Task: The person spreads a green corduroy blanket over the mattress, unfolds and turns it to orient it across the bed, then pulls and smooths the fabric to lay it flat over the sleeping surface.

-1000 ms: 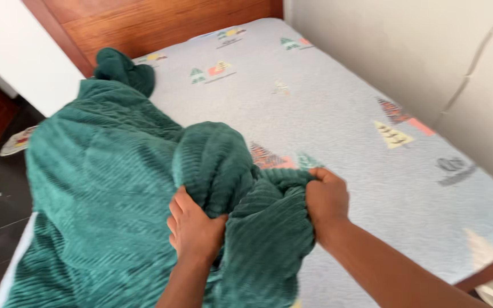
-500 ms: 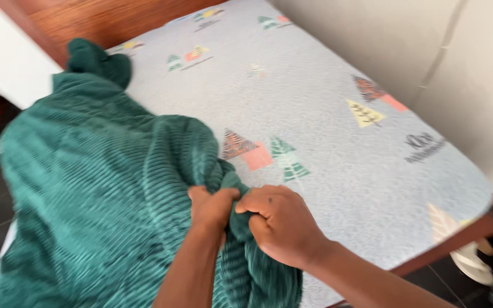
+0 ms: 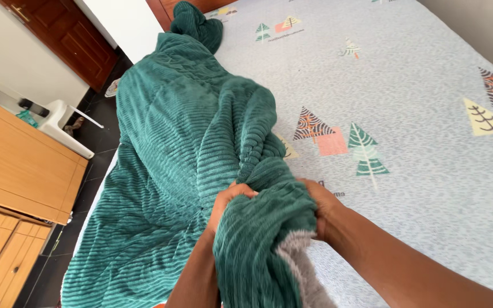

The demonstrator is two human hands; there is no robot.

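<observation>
**Green ribbed blanket bunched on the mattress edge**

A thick, dark green blanket (image 3: 172, 148) with a ribbed, corduroy-like surface lies lengthwise along the left side of the bed, running from the far end down toward the near edge. Its left part hangs over the side of the mattress. Toward the right it is heaped into deep, twisted folds, and the near end is gathered into a thick bunch that lifts off the sheet. At that bunch a fold turns over, showing a pale grey fleecy underside
</observation>
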